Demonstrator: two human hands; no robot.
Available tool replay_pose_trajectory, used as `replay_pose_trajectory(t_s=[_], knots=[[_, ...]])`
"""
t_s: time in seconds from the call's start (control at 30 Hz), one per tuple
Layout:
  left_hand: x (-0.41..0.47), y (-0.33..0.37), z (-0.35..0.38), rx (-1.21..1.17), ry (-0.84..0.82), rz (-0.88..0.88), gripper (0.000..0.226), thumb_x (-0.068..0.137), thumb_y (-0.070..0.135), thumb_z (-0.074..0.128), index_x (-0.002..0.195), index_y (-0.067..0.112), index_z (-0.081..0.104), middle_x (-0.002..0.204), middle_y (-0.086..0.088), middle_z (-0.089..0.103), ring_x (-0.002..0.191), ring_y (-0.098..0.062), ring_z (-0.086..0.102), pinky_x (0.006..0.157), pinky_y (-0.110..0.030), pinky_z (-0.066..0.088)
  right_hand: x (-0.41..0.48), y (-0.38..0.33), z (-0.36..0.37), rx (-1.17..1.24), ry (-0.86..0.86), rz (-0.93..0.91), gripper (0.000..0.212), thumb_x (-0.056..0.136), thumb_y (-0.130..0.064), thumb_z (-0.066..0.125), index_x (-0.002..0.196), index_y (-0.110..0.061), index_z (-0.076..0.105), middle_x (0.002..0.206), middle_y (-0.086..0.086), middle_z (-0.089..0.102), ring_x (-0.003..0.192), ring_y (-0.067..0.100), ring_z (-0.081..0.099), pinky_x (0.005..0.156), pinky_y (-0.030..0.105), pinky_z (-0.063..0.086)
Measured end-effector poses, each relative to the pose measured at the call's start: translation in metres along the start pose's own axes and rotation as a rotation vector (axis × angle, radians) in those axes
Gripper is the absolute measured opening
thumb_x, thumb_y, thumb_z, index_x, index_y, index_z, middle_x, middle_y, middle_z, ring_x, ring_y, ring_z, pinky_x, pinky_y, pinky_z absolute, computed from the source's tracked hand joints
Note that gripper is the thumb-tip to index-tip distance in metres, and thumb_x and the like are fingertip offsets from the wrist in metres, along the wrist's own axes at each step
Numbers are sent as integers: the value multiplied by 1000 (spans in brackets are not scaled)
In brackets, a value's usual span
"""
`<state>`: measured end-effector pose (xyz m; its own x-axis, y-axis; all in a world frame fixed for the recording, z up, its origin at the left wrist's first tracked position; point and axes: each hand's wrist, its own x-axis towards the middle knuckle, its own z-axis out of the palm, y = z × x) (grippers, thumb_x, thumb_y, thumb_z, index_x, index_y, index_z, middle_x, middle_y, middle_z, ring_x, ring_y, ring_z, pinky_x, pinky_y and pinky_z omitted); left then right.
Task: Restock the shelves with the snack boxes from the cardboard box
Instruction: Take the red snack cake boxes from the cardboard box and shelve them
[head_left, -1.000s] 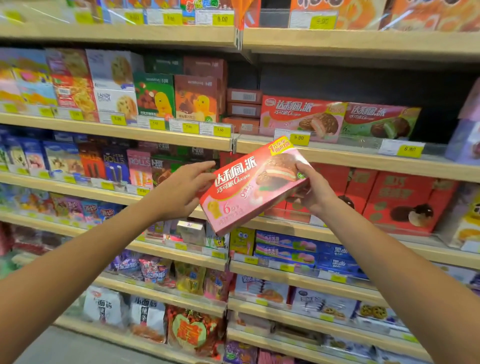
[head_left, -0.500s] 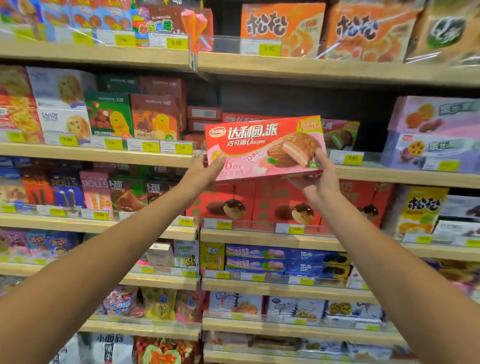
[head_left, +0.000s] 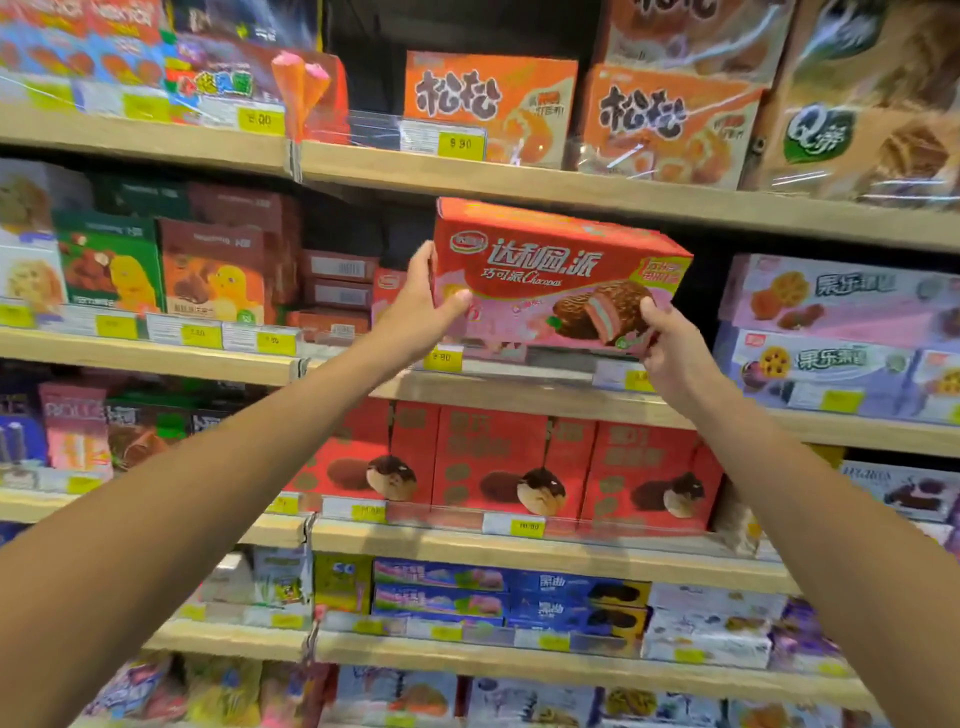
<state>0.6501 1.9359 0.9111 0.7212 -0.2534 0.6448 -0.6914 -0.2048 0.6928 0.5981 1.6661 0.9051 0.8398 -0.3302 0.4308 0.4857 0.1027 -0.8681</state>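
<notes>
Both arms reach up and forward, bare forearms converging on the snack box. The left hand grips the box's left end, thumb laid across the front face and fingers wrapped behind. The right hand pinches the lower right corner, thumb on the front. The box is held level and facing out, in the gap above the shelf edge, over a row of red boxes one tier down

Wooden shelves carry red boxes, orange boxes.
</notes>
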Motion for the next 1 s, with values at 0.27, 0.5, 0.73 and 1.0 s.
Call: replay_pose_trajectory(t_s=[0.27, 0.5, 0.73, 1.0], knots=[[43, 10, 80, 48, -42, 70, 71, 92, 12, 53, 148, 11, 9, 147, -5, 34, 127, -21, 43, 105, -34, 37, 57, -8, -67, -268, 173, 73, 21, 97, -8, 44, 110, -21, 55, 119, 2, 59, 113, 19, 54, 99, 39, 42], [67, -17, 132, 108, -110, -106, 39, 92, 18, 55, 126, 6, 40, 128, -8, 54, 120, -19, 50, 89, -21, 36, 78, -4, -102, -488, 332, 119, 27, 91, -11, 53, 118, -13, 57, 116, 9, 61, 105, 25, 57, 86, 36, 45], [76, -31, 153, 572, -14, -213, 30, 87, 32, 56, 103, 7, 55, 113, -11, 63, 106, -31, 58, 87, -37, 41, 92, 8, -98, -917, 360, 142, 23, 86, -8, 56, 107, 1, 58, 108, 21, 62, 102, 35, 60, 84, 40, 49], [101, -32, 153, 972, -66, -197, 32, 92, 36, 51, 106, 9, 61, 111, -10, 65, 104, -30, 61, 85, -36, 46, 110, 30, -96, -1228, 345, 135, 49, 87, -15, 60, 127, 4, 39, 120, 20, 59, 110, 36, 57, 85, 39, 47]])
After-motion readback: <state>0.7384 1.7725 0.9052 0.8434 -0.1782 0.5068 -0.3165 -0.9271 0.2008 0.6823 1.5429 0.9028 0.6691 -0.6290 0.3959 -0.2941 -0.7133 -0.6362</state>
